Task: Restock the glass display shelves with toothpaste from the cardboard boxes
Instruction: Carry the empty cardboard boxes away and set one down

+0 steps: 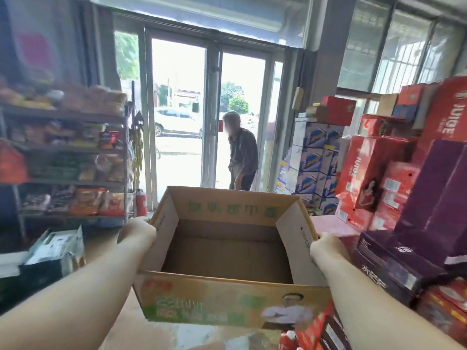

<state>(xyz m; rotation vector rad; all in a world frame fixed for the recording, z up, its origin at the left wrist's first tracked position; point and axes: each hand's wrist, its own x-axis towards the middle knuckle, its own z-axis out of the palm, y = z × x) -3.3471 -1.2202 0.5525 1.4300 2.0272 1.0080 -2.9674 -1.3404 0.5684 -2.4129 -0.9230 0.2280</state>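
Here left hand (138, 234) and right hand (328, 248) grip cardboard box (202, 298).

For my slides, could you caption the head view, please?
Left hand and right hand hold an empty box near the door.

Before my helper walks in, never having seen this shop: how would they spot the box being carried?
Facing the glass entrance doors, look down the aisle between the snack shelves and the stacked red juice cartons. The cardboard box is held there by the left hand and right hand. Unlike the sealed cartons, it is open, empty, brown with green lettering.
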